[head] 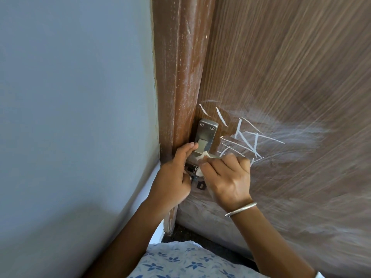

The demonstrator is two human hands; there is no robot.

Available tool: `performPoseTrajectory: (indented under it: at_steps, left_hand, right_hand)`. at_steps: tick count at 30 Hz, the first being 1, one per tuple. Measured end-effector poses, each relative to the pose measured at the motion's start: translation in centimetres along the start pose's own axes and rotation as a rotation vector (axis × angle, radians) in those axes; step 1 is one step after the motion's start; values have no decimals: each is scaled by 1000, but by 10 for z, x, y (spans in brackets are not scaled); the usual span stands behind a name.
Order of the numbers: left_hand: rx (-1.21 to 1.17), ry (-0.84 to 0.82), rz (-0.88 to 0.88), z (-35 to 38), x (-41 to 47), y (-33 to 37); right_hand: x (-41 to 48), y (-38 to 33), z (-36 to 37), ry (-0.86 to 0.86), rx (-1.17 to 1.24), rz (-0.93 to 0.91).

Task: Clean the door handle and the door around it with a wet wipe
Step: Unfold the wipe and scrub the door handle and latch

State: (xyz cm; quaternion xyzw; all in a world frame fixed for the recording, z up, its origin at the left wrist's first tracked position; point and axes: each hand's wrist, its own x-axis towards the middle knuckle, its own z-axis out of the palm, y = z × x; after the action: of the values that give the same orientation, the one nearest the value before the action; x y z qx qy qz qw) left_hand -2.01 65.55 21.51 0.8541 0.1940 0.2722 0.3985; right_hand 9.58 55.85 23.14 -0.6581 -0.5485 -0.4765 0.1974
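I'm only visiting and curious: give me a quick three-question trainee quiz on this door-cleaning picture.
1. True or false: the white marks on the door are all wiped away.
2. Fill in: a finger of the left hand touches the metal door ___.
3. Which grips the wet wipe? A) left hand B) right hand
Key: 1 false; 2 handle; 3 B.
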Motion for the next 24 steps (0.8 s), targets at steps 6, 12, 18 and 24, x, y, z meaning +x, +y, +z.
performPoseTrajectory:
  at_steps: [6,12,18,24]
  left_hand:
    - [2,-19,27,0,1,0]
    - [-6,-31,-4,3,1,-5]
    - [-28,-45,-1,2,0,-5]
    - [-25,-41,0,3,0,-5]
  right_hand:
    - [-8,2,-2,-43,-1,-3]
    - [-7,10,-9,-22,-28,56]
    - [-12,4,-4,-57,-11,-4]
    - [-15,14,-15,-52,-28,65]
